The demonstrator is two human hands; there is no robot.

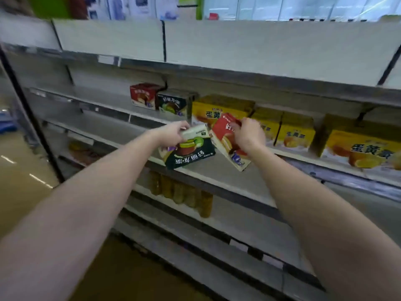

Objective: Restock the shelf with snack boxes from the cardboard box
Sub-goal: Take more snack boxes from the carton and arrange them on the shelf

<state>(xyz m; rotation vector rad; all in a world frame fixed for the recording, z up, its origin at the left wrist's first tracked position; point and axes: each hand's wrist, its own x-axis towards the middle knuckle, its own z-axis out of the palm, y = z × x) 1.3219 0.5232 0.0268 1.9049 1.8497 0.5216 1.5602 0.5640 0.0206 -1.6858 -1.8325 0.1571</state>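
My left hand (172,132) grips the top edge of a dark green snack box (188,154), held tilted in front of the middle shelf (227,179). Beside it, my right hand (249,133) grips a red snack box (227,142), tilted with its lower end toward me. Both boxes hang just above the shelf's front edge. Further back on the same shelf stand a red box (143,95) and a dark green box (172,103) side by side. The cardboard box is out of view.
Several yellow snack boxes (295,132) line the same shelf to the right. The upper shelf (217,68) juts out overhead. A lower shelf holds a row of brownish packets (184,194). Tan floor (19,170) lies to the left.
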